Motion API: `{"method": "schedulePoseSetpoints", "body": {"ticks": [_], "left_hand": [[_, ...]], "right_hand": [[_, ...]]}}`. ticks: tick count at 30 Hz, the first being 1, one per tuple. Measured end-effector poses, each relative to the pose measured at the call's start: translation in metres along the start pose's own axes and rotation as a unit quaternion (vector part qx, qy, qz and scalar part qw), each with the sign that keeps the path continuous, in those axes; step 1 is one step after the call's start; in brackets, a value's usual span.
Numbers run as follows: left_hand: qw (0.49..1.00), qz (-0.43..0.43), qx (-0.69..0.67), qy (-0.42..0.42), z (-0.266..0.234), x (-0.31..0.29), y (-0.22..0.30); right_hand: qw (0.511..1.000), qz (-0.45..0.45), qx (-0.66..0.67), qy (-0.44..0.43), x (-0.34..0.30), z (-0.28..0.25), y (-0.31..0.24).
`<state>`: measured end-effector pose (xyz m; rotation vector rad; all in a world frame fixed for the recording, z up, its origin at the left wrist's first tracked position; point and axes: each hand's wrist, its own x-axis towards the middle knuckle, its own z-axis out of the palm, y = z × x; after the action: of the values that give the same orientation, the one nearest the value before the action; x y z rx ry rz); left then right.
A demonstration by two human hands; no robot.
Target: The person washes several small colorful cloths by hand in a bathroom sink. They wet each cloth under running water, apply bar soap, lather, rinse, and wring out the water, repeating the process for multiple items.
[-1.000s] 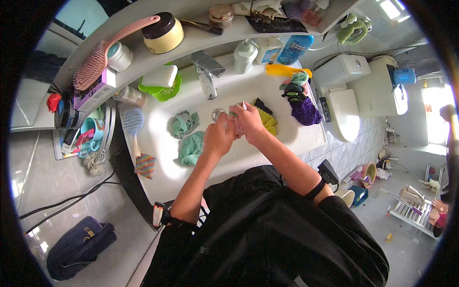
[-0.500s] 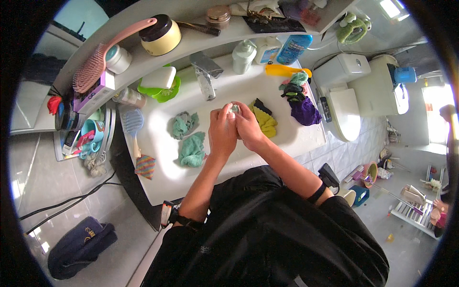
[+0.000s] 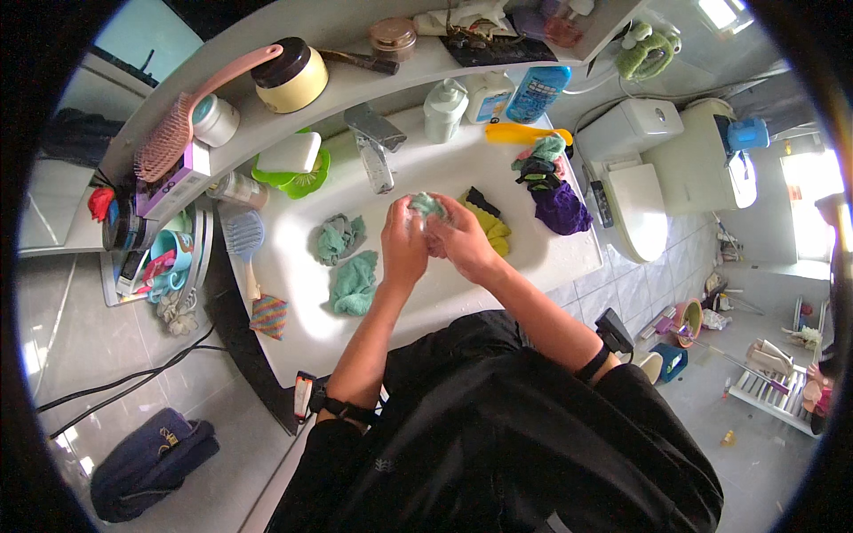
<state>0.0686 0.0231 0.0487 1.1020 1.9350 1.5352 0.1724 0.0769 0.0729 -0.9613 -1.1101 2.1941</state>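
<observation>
Pale green cloth [image 3: 427, 205] gathered between two hands

We see the pale green cloth bunched above the white sink [image 3: 284, 266], just in front of the metal faucet [image 3: 377, 169]. The left hand [image 3: 405, 244] and the right hand [image 3: 462, 242] are both curled closely around it, leaving a crumpled tuft showing at the top. A whitish film marks the left fingers (lather, we suspect, though we cannot be sure).

If it is lather, we think the cloth could slide out from between the palms, with uneven pressure as the likeliest cause. A loose fold might also escape where the fingers leave the tuft uncovered. The faucet looks near enough to the left knuckles that a sudden lift could knock them against it. The purple cloth [image 3: 562, 211], heaped at the sink's right edge, might drop if an arm brushed it.

The held cloth looks soft and wrinkled to us. To its left lie a green-and-grey cloth [image 3: 340, 238] and a darker green cloth [image 3: 354, 284], both limp and rumpled; close to the right hand sits a yellow-and-black cloth [image 3: 490, 226]. Around them the sink is smooth and glossy, the faucet angular, and the white soap bar [image 3: 290, 153] a rounded block on a petal-edged green dish [image 3: 309, 182].
</observation>
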Motion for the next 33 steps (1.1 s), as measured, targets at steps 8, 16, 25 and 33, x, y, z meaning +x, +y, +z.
{"method": "schedulePoseSetpoints", "body": {"ticks": [8, 16, 25, 33], "left_hand": [[0.994, 0.046, 0.095, -0.012, 0.009, -0.014, 0.006], [0.992, 0.030, 0.114, -0.053, 0.004, -0.008, -0.008], [0.989, -0.026, 0.099, -0.104, -0.003, 0.000, -0.012], [0.986, -0.008, 0.116, -0.120, -0.002, 0.004, -0.017]], "right_hand": [[0.985, 0.108, 0.021, 0.131, 0.022, -0.006, 0.013], [0.979, 0.146, 0.036, 0.137, 0.022, -0.003, 0.023], [0.977, 0.122, -0.048, 0.168, 0.029, -0.009, 0.042], [0.970, 0.118, -0.097, 0.190, 0.033, -0.013, 0.041]]}}
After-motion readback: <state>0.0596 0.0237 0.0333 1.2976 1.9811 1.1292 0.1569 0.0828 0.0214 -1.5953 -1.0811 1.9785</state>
